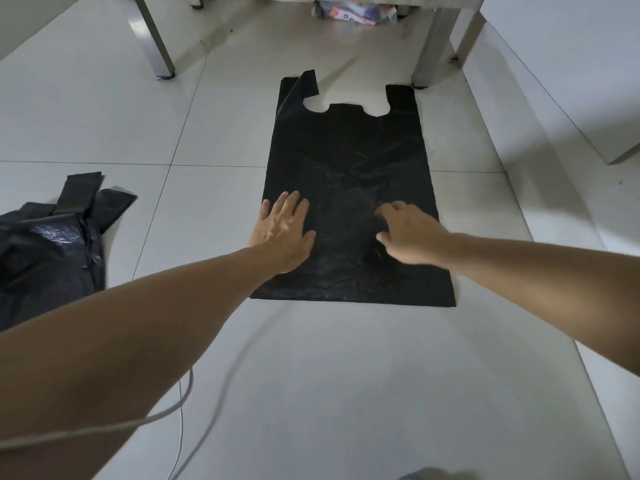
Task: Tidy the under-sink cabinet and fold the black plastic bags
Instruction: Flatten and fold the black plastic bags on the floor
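Pressing our left hand flat, fingers straight and spread, on the black plastic bag | our right hand rests on it, fingers loosely bent, gripping nothing | bag lies flat on the tiled floor | crumpled black bags well left
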The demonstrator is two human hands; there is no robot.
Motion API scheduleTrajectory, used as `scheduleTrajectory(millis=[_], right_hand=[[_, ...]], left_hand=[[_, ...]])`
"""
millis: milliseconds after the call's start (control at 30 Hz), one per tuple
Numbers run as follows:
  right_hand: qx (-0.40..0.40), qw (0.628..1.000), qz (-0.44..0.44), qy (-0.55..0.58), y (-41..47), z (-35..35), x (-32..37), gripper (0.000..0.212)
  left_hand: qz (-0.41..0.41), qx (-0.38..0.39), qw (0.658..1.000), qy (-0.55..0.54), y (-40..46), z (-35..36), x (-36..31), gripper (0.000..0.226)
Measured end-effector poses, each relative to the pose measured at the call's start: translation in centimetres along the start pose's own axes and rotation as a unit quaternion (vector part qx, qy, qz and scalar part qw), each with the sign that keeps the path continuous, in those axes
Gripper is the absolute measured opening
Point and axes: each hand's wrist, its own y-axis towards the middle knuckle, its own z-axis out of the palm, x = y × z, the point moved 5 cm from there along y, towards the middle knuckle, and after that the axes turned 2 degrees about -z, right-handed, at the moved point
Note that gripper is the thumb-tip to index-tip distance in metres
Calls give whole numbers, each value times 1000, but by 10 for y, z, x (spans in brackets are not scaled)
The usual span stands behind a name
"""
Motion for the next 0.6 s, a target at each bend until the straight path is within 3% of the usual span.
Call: scheduleTrajectory(millis=[100,300,600], right_hand=[[-50,998,-35,-7,-3,28,14,55],[-79,995,33,-41,-3,91,3,67],[-110,991,54,-52,-3,101,-16,74]], left_hand=[[16,19,1000,2,2,17,-15,63],[48,53,997,42,-2,61,-26,70],[21,21,998,64,-3,74,-17,75]])
